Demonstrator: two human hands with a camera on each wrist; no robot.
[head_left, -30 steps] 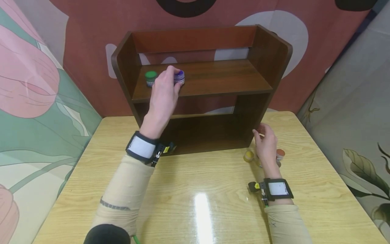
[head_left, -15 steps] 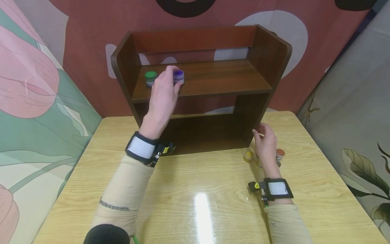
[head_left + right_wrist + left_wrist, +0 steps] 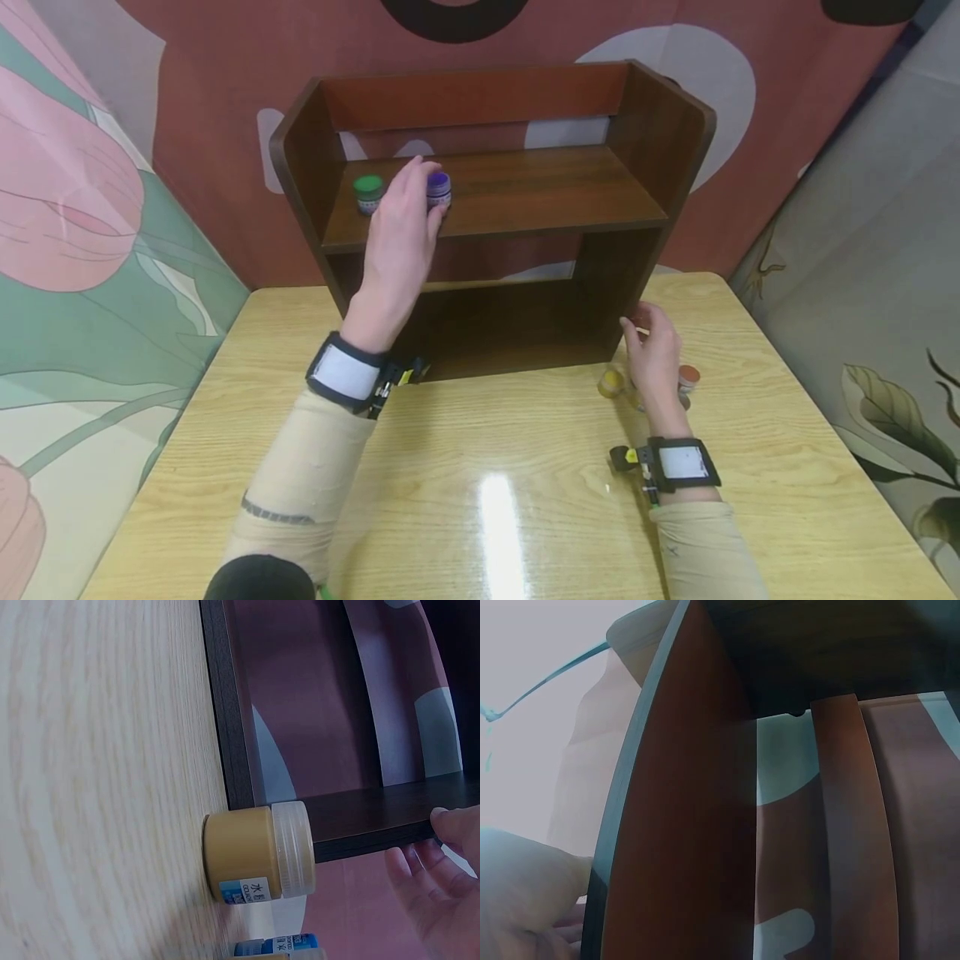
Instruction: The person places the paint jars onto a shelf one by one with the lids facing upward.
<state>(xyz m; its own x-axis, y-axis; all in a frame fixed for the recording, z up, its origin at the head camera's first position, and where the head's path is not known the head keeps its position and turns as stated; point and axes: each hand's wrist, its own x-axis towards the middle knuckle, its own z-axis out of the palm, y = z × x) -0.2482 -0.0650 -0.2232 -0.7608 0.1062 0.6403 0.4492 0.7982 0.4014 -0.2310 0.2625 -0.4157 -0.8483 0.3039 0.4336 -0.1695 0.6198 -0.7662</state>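
My left hand (image 3: 397,237) is at the upper tier of a brown wooden shelf (image 3: 525,190). Its thumb lies close against a small purple-lidded paint jar (image 3: 438,190), and the other fingers rise behind the lid. Whether the thumb touches the jar is hard to tell. Left of the hand stands a green-lidded paint jar (image 3: 368,194). Low on the right, my right hand (image 3: 654,350) holds the shelf's side panel, thumb on the front edge and fingers toward the outer face. Only the base of the left hand (image 3: 529,892) shows in the left wrist view.
A yellow paint jar (image 3: 244,855) stands at the shelf's lower right corner. Beside the right wrist is an orange-lidded jar (image 3: 688,379), with other jars partly hidden there. The shelf rests on a light wooden table (image 3: 465,483) before a patterned cloth backdrop (image 3: 217,167).
The left hand's fingers have lifted and straightened slightly at the purple-lidded jar, which stays in place on the shelf. The right hand has not visibly moved.
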